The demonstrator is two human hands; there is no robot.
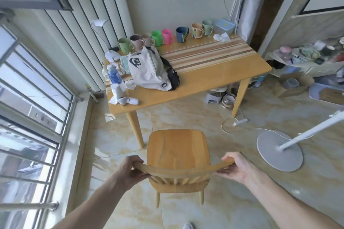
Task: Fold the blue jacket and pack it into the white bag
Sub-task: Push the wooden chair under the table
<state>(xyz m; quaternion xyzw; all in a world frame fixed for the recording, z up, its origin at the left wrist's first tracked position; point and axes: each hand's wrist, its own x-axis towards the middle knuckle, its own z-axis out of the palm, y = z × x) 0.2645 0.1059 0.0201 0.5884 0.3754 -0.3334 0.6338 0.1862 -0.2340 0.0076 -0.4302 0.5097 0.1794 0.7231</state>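
The blue jacket is nowhere in view, so folding looks not yet begun and all of the task is left. The white bag (147, 69) lies slumped on the left part of the wooden table (214, 78), near a row of mugs (163, 37). Left hand (133, 168) and right hand (236, 168) each grip an end of the chair (176, 150) back's top rail.
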